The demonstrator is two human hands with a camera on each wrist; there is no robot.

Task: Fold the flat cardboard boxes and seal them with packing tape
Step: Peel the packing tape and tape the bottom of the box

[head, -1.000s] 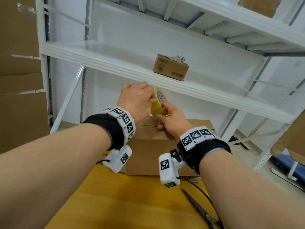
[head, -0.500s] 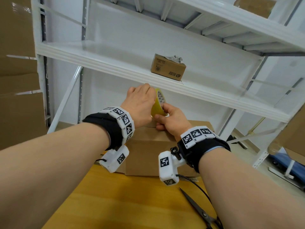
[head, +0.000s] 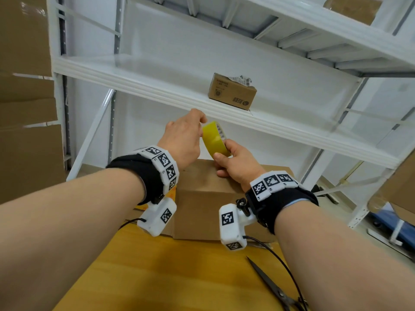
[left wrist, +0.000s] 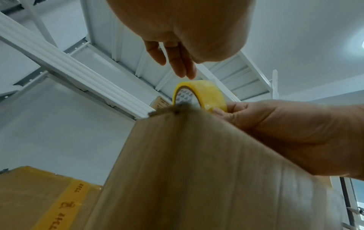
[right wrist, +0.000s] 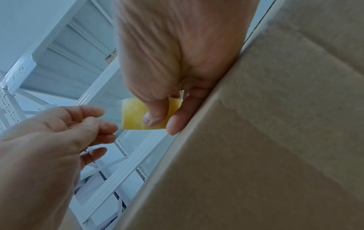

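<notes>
My right hand [head: 224,153] grips a yellow tape roll [head: 213,140] by its lower rim, just above the back of a folded cardboard box [head: 202,203]. My left hand [head: 197,124] is at the roll's top edge. In the right wrist view the left hand [right wrist: 92,119] has thumb and forefinger pinched together a little apart from the tape roll [right wrist: 133,115], and a thin clear strip seems to run between them. The left wrist view shows the tape roll [left wrist: 204,91] over the box [left wrist: 197,171] edge.
The box stands on a yellow wooden table [head: 168,277]. Black scissors [head: 276,290] lie at the table's right front, beside a wrist camera cable. A white metal rack [head: 157,86] rises behind with a small carton [head: 232,92] on its shelf. Large cartons [head: 24,131] stand at left.
The roll has turned slightly in my right hand, so more of its outer band faces me. My left fingers have shifted to the roll's top edge. The box has not moved.
</notes>
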